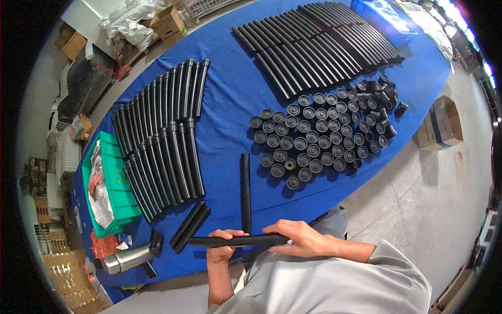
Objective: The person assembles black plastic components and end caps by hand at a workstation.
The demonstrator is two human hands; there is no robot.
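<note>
Both hands grip one black tube (238, 240) lying crosswise between them, left hand (220, 247) closed round its left part, right hand (298, 238) closed over its right end

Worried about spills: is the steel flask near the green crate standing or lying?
Lying: the steel flask rests on its side on the blue table.
</note>
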